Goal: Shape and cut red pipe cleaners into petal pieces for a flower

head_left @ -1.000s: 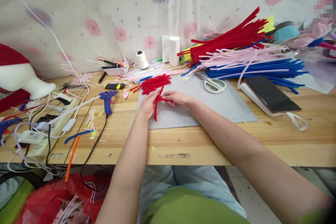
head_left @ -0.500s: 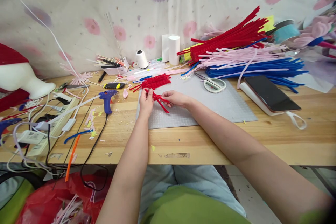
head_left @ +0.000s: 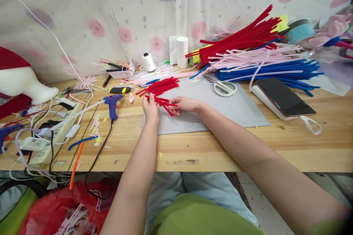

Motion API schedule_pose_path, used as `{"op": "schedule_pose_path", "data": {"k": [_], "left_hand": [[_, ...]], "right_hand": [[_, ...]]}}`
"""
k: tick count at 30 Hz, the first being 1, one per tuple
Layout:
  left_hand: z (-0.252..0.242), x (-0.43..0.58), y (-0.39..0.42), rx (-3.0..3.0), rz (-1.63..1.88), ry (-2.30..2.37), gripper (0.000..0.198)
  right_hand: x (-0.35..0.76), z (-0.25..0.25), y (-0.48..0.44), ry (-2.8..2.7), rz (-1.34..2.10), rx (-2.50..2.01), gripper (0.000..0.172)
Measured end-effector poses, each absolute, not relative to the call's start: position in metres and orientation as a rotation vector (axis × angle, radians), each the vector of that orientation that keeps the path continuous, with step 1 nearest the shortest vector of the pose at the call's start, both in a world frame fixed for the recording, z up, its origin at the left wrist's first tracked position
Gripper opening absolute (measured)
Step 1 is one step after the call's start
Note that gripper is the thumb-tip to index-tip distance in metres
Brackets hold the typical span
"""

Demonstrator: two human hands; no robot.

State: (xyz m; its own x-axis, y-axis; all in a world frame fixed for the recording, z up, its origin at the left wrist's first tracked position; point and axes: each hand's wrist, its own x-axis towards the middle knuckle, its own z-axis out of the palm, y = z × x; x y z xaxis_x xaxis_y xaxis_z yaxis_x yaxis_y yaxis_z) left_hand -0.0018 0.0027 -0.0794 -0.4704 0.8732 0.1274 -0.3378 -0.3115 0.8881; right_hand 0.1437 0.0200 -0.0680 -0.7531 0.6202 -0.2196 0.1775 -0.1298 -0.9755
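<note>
Several short red pipe cleaners [head_left: 166, 105] are held between my two hands over the left part of a grey cutting mat [head_left: 187, 126]. My left hand [head_left: 150, 109] is closed on one end of them, thumb on top. At their other ends my right hand [head_left: 184, 105] pinches with its fingertips; how many strands it grips I cannot tell. Just behind the hands, a pile of cut red pipe cleaners [head_left: 164, 86] lies on the mat's far left corner. Scissors with pale handles [head_left: 225, 89] rest farther right on the mat.
Long red pipe cleaners [head_left: 237, 42], pink ones [head_left: 253, 58] and blue ones [head_left: 264, 71] are heaped at the back right. A phone [head_left: 285, 96] lies in front of them. Left of my hands are a blue glue gun [head_left: 112, 105], a utility knife [head_left: 119, 90] and a cabled power strip [head_left: 55, 136].
My left hand has shifted slightly left, away from the right hand, and the red pipe cleaners between them have turned a little. The right hand has barely moved.
</note>
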Motion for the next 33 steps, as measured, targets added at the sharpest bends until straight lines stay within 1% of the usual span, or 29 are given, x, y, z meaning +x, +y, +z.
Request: {"op": "schedule_pose_path", "data": {"k": [3, 4, 6, 7, 8, 11, 12, 16, 18, 22, 25, 28, 33], "left_hand": [[-0.08, -0.003, 0.003, 0.783, 1.911, 1.094, 0.029], [-0.08, -0.003, 0.004, 0.786, 1.921, 1.113, 0.029], [-0.081, -0.005, 0.004, 0.796, 1.943, 1.16, 0.03], [-0.081, -0.005, 0.004, 0.799, 1.952, 1.18, 0.03], [-0.081, -0.005, 0.004, 0.797, 1.957, 1.193, 0.03], [-0.08, -0.005, 0.005, 0.765, 1.919, 1.2, 0.029], [-0.08, -0.004, 0.004, 0.755, 1.875, 1.204, 0.028], [-0.081, 0.001, 0.001, 0.81, 1.602, 1.239, 0.026], [-0.082, 0.002, -0.001, 0.851, 1.543, 1.261, 0.027], [-0.084, 0.003, -0.002, 0.895, 1.578, 1.35, 0.032], [-0.083, 0.004, -0.001, 0.854, 1.649, 1.361, 0.03], [-0.083, 0.004, -0.001, 0.794, 1.713, 1.353, 0.028], [-0.083, 0.004, 0.0, 0.744, 1.793, 1.355, 0.03]], "right_hand": [[0.145, -0.07, 0.021, -1.827, 1.925, -0.865, 0.022], [0.144, -0.07, 0.021, -1.825, 1.874, -0.826, 0.029], [0.142, -0.072, 0.021, -1.837, 1.686, -0.735, 0.047], [0.14, -0.073, 0.021, -1.853, 1.569, -0.705, 0.051], [0.138, -0.074, 0.021, -1.871, 1.452, -0.708, 0.049], [0.128, -0.079, 0.021, -1.906, 1.183, -0.883, 0.02], [0.126, -0.081, 0.021, -1.902, 1.127, -0.946, 0.015], [0.125, -0.084, 0.021, -1.88, 0.965, -1.007, 0.017], [0.127, -0.083, 0.02, -1.888, 0.866, -1.046, 0.018], [0.13, -0.077, 0.017, -1.958, 0.677, -1.223, 0.021], [0.128, -0.073, 0.012, -2.063, 0.587, -1.293, 0.023], [0.125, -0.07, 0.007, -2.15, 0.534, -1.267, 0.024], [0.122, -0.07, 0.004, -2.181, 0.453, -1.209, 0.026]]}}
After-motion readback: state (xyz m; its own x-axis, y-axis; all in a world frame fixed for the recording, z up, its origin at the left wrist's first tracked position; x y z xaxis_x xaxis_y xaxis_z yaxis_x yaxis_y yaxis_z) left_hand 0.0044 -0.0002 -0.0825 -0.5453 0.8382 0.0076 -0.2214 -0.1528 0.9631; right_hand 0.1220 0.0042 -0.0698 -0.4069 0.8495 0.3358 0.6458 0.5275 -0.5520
